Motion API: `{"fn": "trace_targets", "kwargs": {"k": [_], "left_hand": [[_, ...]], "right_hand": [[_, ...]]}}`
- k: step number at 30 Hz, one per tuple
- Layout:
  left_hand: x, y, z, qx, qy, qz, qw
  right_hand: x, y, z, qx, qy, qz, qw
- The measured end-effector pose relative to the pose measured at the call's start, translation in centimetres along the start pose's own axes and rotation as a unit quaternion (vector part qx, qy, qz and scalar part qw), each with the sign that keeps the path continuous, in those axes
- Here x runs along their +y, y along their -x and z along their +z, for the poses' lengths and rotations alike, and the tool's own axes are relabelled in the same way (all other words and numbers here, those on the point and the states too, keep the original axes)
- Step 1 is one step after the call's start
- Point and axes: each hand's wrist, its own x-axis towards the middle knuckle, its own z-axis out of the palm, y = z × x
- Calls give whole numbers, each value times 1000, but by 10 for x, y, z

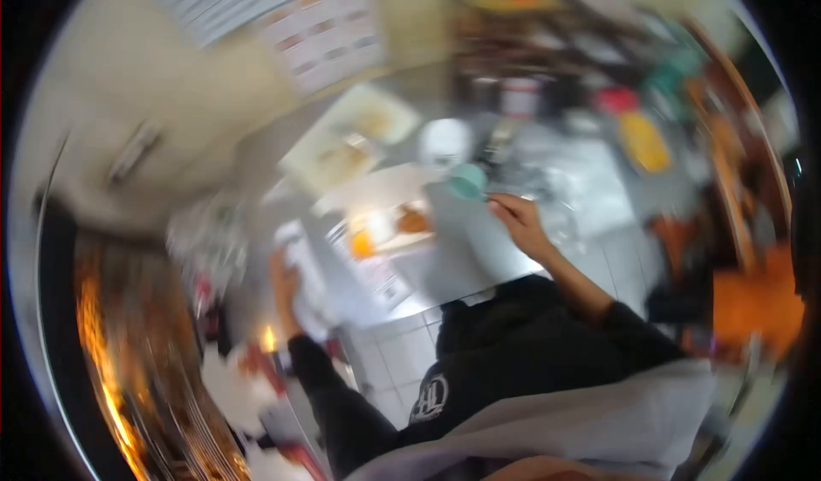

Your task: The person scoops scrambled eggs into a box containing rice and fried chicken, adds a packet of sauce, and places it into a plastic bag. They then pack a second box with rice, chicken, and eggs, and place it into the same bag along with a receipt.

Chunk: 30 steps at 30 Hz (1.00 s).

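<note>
My right hand [520,221] is closed on the handle of a teal cup or scoop [467,181], held over the metal table [462,259]. On the left, my left hand [283,277] is at a white cloth or paper [304,267]; blur hides its fingers. Between the hands lies an open white food box [376,194] with a brown food piece [412,218] and something orange [363,243] in it. A printed slip [383,281] sits at the box's near side. Behind the cup stands a round white container [445,142].
White trays [346,135] with food bits stand at the back left. Clear plastic bags [556,182] and a yellow object [643,141] are on the right. Beyond the left side is a glowing rotisserie or oven [145,361]. A dark rack [513,45] is at the back.
</note>
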Motion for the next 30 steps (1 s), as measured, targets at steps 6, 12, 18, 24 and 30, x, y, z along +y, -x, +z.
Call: {"fn": "trace_targets", "kwargs": {"k": [6,12,18,24,30], "left_hand": [[-16,-56,10,54,-210,-16,976],[123,-87,6,360,-112,-19,926],[447,-121,118,397,163,-75,900],[642,-145,404,-318,543,-74,774],[699,-107,617,-233,201,44,950]], "right_hand": [[49,41,-124,294,-27,223,929],[151,59,-299,415,267,178,852],[204,-11,-430,261,560,251,745],[297,-65,-491,83,658,143,735],[305,-55,-482,-91,630,110,764]]}}
